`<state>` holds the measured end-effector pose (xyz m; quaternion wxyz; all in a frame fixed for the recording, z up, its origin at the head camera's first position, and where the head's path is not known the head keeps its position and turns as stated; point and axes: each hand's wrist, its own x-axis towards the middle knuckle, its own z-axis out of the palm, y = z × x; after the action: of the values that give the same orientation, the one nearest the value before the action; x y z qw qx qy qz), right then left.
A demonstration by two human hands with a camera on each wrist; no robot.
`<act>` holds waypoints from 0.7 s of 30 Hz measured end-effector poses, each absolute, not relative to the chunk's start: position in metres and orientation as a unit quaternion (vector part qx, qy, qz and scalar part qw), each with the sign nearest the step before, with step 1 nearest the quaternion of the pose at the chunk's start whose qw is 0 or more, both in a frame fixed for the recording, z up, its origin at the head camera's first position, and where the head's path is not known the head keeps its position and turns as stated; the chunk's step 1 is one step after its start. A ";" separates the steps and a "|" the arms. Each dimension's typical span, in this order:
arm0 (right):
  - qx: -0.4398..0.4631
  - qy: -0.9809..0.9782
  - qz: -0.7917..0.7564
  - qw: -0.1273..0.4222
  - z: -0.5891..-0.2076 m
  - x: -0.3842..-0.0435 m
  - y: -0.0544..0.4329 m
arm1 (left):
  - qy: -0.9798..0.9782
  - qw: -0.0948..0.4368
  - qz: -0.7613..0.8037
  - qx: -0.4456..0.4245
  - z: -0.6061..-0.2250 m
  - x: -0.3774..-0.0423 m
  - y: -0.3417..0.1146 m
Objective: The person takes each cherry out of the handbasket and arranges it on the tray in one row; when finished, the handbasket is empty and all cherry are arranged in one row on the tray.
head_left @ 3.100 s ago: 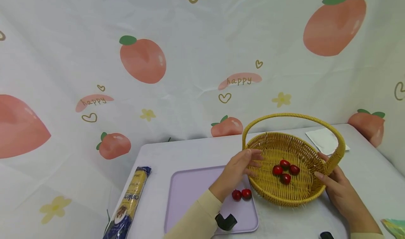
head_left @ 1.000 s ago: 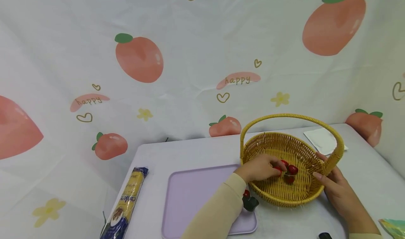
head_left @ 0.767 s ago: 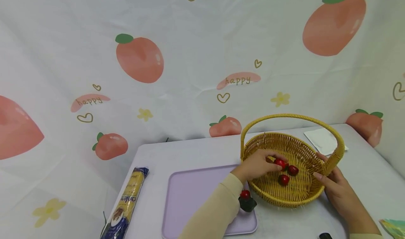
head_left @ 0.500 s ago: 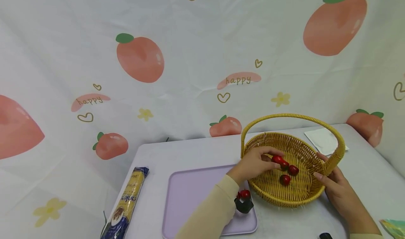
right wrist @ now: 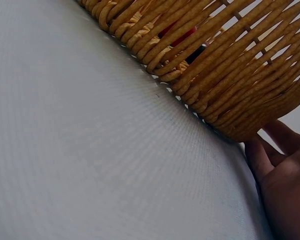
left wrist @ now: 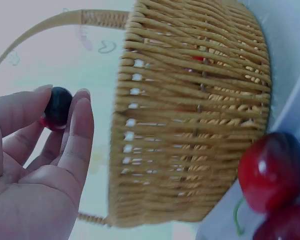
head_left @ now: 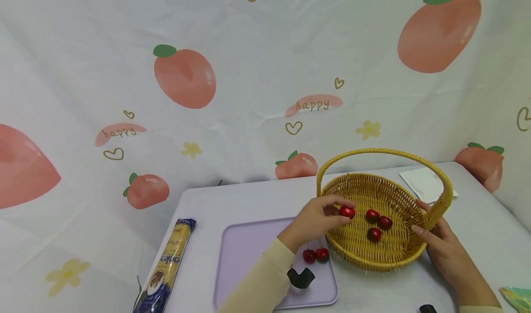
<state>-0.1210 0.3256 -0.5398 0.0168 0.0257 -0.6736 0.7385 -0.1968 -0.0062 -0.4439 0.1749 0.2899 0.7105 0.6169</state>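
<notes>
Head: the left hand [head_left: 313, 221] pinches a cherry [head_left: 347, 212] over the basket's [head_left: 377, 261] left side; the right hand [head_left: 444, 246] grips its right. Left wrist: cherry above basket's rim; carrying seems in hand, next needing firm pinch. Right wrist: fingers [right wrist: 258, 159] touch basket's outside.

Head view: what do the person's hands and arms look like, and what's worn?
The left hand and right hand are gloveless. The left sleeve is long, plain cream, with a cuff; only a sliver of the similar right sleeve shows. A black piece, perhaps wrist-worn, shows beside the left sleeve.
</notes>
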 end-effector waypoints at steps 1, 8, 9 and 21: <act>0.025 -0.673 0.739 0.017 -0.540 -0.121 0.325 | 0.709 0.173 0.618 0.291 -0.443 -0.196 -0.010; 0.027 -0.669 0.742 0.017 -0.539 -0.121 0.324 | 0.711 0.159 0.623 0.283 -0.441 -0.183 -0.041; 0.026 -0.670 0.742 0.017 -0.539 -0.121 0.324 | 0.712 0.157 0.625 0.281 -0.442 -0.181 -0.045; 0.034 -0.668 0.743 0.026 -0.539 -0.121 0.324 | 0.732 0.142 0.616 0.253 -0.458 -0.162 -0.087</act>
<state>-0.1209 0.3239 -0.5393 0.0263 0.0338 -0.6680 0.7429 -0.1616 -0.0873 -0.4577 0.1415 0.2526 0.7324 0.6163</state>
